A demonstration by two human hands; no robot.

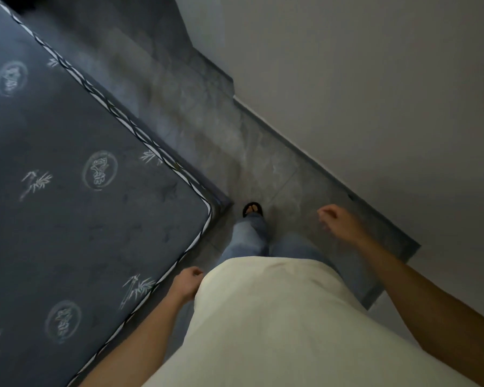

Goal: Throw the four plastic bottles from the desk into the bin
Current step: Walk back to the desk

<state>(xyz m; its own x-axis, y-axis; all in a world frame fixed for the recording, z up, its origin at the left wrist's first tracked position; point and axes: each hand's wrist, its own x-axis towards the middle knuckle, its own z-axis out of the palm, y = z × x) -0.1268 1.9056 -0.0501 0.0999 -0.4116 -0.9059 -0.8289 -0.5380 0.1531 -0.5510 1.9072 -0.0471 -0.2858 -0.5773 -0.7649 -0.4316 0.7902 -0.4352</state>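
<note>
No bottle, desk or bin is in view. My left hand [186, 283] hangs by my hip at the lower middle, fingers loosely curled, with nothing in it. My right hand [337, 219] is out to the right at waist height, fingers curled in, also holding nothing. Both forearms are bare. I look straight down at my pale shirt, blue jeans and one foot in a black sandal [252, 209] on the floor.
A dark blue mattress [67, 177] with pale printed motifs fills the left side; its corner lies just left of my foot. A grey tiled floor strip [207, 121] runs ahead between the mattress and a pale wall [375, 93] on the right.
</note>
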